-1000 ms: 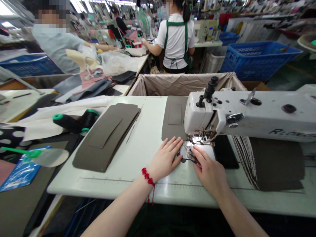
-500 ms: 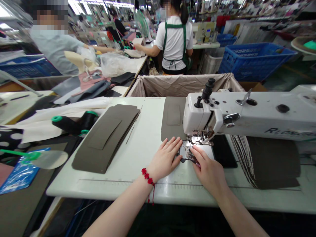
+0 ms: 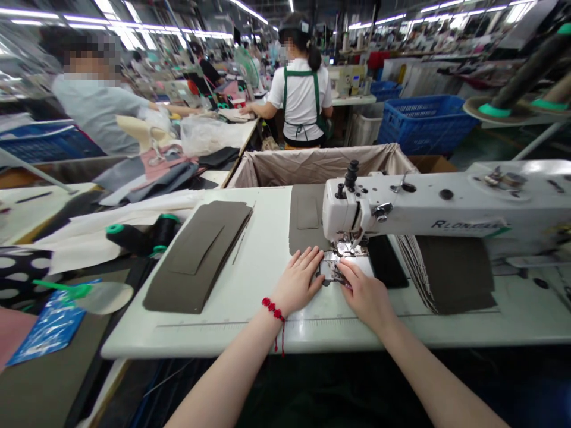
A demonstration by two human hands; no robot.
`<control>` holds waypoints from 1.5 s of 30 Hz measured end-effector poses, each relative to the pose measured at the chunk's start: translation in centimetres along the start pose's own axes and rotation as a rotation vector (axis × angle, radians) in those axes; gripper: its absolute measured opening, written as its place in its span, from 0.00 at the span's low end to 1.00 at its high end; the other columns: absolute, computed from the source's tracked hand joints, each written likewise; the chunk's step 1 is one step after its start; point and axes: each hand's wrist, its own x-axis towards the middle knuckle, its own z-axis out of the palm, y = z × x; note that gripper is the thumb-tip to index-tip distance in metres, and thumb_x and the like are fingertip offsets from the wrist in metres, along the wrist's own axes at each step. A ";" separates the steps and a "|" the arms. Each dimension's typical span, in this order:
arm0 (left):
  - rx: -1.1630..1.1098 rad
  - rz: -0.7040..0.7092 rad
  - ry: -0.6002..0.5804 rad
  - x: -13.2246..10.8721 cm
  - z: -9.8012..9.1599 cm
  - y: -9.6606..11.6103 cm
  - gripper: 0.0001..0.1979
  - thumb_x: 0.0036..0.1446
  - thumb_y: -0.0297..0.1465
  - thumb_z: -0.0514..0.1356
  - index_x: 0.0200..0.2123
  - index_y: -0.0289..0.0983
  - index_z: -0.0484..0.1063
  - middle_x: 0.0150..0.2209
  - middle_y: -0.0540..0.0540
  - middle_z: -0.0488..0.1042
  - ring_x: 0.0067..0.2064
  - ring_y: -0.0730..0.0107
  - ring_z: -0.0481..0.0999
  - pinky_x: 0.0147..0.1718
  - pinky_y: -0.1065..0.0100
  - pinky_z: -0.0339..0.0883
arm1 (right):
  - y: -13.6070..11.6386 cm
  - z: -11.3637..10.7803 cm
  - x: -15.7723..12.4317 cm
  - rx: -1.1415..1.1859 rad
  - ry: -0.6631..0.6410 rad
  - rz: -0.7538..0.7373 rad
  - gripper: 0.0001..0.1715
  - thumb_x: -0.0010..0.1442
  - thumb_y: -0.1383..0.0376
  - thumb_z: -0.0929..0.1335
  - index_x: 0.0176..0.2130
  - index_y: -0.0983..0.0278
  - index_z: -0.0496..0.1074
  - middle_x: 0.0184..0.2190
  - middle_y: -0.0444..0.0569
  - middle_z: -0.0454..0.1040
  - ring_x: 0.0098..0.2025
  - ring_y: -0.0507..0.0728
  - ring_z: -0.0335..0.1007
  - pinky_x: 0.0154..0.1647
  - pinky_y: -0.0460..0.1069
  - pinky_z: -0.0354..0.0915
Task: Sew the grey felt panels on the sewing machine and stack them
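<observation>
At the needle area of a white sewing machine [image 3: 383, 199], my left hand [image 3: 297, 282] lies flat with its fingers stretched out. Its fingertips reach the near edge of a grey-brown fabric panel [image 3: 307, 205] with a small rectangular piece on it. The panel runs partly behind the machine head. My right hand [image 3: 368, 297] is closed, thumb and fingers together, at the shiny metal needle plate [image 3: 332, 270]. Whatever those fingers hold is hidden. Just right of the plate lies a flat black rectangular object [image 3: 387, 264].
A stack of grey-brown panels [image 3: 191, 261] lies left on the table [image 3: 250, 297]; more stitched panels [image 3: 459, 273] sit under the machine arm. Black thread cones [image 3: 134, 238] stand further left. Behind is a cloth-lined bin [image 3: 276, 166]. Two co-workers [image 3: 303, 101] are beyond.
The camera view has tilted up and turned slightly, so the whole scene sits differently in the picture. Both hands keep nearly the same place by the needle plate.
</observation>
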 end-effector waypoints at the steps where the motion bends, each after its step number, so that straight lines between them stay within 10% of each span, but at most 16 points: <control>1: 0.005 0.002 0.008 0.0 0.0 0.1 0.29 0.66 0.39 0.51 0.67 0.40 0.49 0.67 0.42 0.52 0.68 0.60 0.49 0.65 0.53 0.44 | -0.1 -0.1 0.0 0.000 0.000 0.002 0.26 0.63 0.66 0.61 0.60 0.58 0.63 0.61 0.49 0.64 0.46 0.56 0.74 0.38 0.49 0.71; 9: 0.108 -0.232 0.204 -0.3 -2.0 0.0 0.20 0.68 0.39 0.45 0.56 0.36 0.64 0.38 0.42 0.78 0.44 0.61 0.77 0.57 0.50 0.55 | -0.5 -0.5 -0.4 0.043 0.014 0.039 0.25 0.63 0.66 0.61 0.59 0.57 0.65 0.60 0.49 0.66 0.45 0.56 0.74 0.39 0.50 0.69; 15: 0.173 -0.312 0.186 -4.9 -2.0 -0.1 0.23 0.63 0.28 0.49 0.62 0.39 0.60 0.60 0.36 0.65 0.61 0.50 0.64 0.58 0.41 0.51 | 0.0 -1.1 -0.3 0.126 0.042 0.005 0.22 0.63 0.66 0.62 0.56 0.56 0.67 0.57 0.45 0.69 0.47 0.57 0.73 0.39 0.49 0.68; 22: 0.088 -0.187 -0.071 -12.0 -2.0 2.2 0.34 0.55 0.15 0.44 0.63 0.42 0.58 0.68 0.49 0.51 0.69 0.63 0.48 0.65 0.51 0.44 | 2.2 -4.1 -5.7 0.319 0.152 0.146 0.14 0.65 0.61 0.62 0.48 0.58 0.70 0.43 0.47 0.76 0.40 0.56 0.74 0.37 0.47 0.65; 31: -0.111 0.106 -0.103 -5.9 -3.3 4.9 0.17 0.63 0.27 0.52 0.53 0.43 0.69 0.60 0.47 0.65 0.62 0.60 0.60 0.62 0.52 0.51 | 2.2 -3.2 -14.6 0.504 0.072 0.377 0.14 0.65 0.53 0.60 0.34 0.58 0.66 0.25 0.43 0.72 0.27 0.54 0.70 0.31 0.47 0.62; 35: -0.174 0.155 -0.128 -6.1 -1.4 10.3 0.29 0.56 0.39 0.64 0.59 0.44 0.63 0.53 0.43 0.68 0.54 0.54 0.65 0.53 0.53 0.61 | 2.3 -2.5 -17.3 0.472 0.003 0.474 0.14 0.65 0.52 0.60 0.37 0.58 0.65 0.27 0.43 0.73 0.28 0.55 0.71 0.30 0.48 0.61; 38: -0.199 0.212 -0.148 -6.8 1.0 13.5 0.19 0.60 0.34 0.60 0.55 0.44 0.67 0.47 0.44 0.71 0.48 0.58 0.67 0.47 0.57 0.63 | 2.1 -2.4 -18.7 0.477 -0.046 0.462 0.13 0.66 0.54 0.59 0.40 0.58 0.65 0.29 0.43 0.73 0.30 0.55 0.71 0.30 0.48 0.61; 45: -0.391 0.119 -0.080 -6.6 2.4 14.1 0.07 0.66 0.31 0.53 0.40 0.39 0.70 0.39 0.46 0.71 0.42 0.64 0.69 0.43 0.61 0.63 | 0.8 -2.4 -18.8 0.481 -0.138 0.342 0.11 0.67 0.56 0.59 0.37 0.59 0.64 0.27 0.41 0.70 0.28 0.54 0.69 0.28 0.47 0.58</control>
